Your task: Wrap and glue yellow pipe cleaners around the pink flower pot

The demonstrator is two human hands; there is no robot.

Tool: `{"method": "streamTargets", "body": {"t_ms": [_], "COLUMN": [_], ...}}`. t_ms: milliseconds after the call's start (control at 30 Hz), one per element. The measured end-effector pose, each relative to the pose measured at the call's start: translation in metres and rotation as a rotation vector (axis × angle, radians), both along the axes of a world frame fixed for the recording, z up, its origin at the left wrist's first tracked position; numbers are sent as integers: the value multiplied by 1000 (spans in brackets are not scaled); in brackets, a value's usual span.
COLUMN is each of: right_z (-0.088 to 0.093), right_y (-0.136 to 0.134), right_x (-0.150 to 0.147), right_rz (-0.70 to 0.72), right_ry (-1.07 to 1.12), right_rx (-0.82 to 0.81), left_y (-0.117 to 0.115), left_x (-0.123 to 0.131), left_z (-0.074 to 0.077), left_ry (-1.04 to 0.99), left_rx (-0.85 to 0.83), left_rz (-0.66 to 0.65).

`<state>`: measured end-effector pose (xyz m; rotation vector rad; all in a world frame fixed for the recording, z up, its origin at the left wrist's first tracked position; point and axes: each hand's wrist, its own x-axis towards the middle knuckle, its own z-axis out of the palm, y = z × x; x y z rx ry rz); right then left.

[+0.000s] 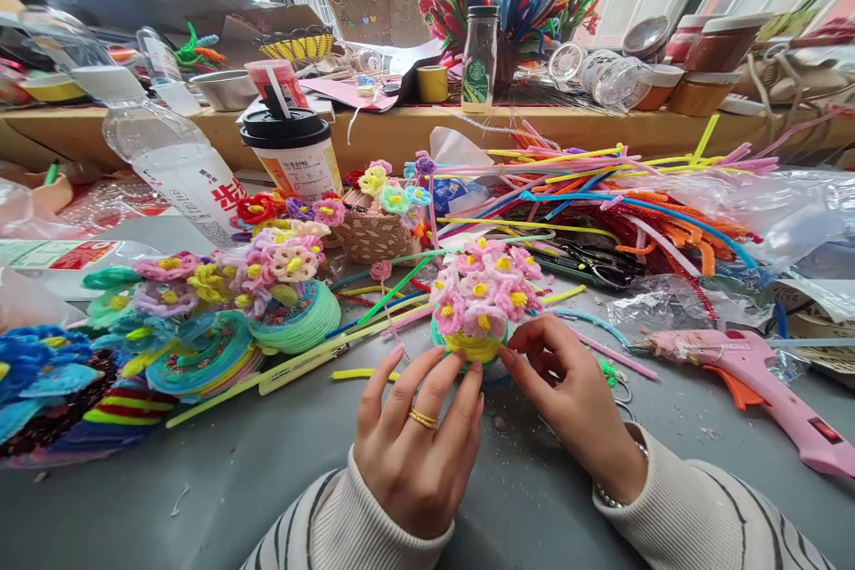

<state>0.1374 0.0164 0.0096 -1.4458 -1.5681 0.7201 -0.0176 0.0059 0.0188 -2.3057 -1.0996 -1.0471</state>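
A small pot of pink pipe-cleaner flowers (482,292) with yellow centres stands on the grey table in front of me. Its base is yellow, with a turquoise rim around it. My left hand (419,441), with gold rings on one finger, reaches forward and rests its fingertips against the front of the base. At the base's right edge, the thumb and bent fingers of my right hand (567,396) are pressed together; anything small between them is hidden. A bit of yellow pipe cleaner (354,374) lies left of the pot.
Several finished flower pots (294,321) crowd the left side. A pink glue gun (748,374) lies at right. Behind are loose pipe cleaners (641,187), black-handled pliers (594,263), a lidded paper cup (290,151) and a tilted water bottle (170,156). A cluttered ledge (401,129) runs along the window.
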Motion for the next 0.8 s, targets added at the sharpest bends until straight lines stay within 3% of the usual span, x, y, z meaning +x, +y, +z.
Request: {"method": "streamTargets", "body": {"t_ms": [200,400,800], "right_z": [2,-1,-2], "right_y": [-3,-20,-20], "right_x": [7,19,18], "right_rz": [-31,193,191], "right_ry": [-87,-549,-690], "right_rx": [103,473,485], "left_y": [0,0,1], "left_x": [1,1,0], "left_z": [0,0,-1], "left_ry": [-7,-29,39], "left_rx": [15,18,44], "left_rz": [4,-3,-11]}}
